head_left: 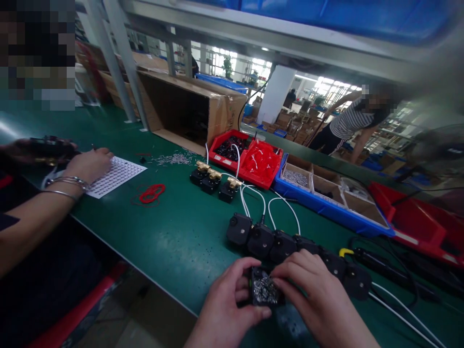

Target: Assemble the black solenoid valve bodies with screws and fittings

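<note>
Small silvery metal parts fill a small black box [265, 288] near the table's front edge. My left hand [232, 299] is wrapped round the box from the left, fingers behind it and thumb at its front. My right hand [308, 285] reaches over the box's right side, thumb and fingertips pinched together at the metal parts; what they hold is too small to make out. Just beyond my hands, a row of several black units [261, 240] with white cables runs to the right. Farther back stand black units with brass fittings [213, 176].
On the left, a co-worker's arm [68, 181] rests by a printed sheet [118, 176]. Red wire [152, 193] lies mid-table. Red bins [259, 162], a blue divided tray [331, 212] and a cardboard box [221, 113] line the back. A black tool [384, 268] lies right.
</note>
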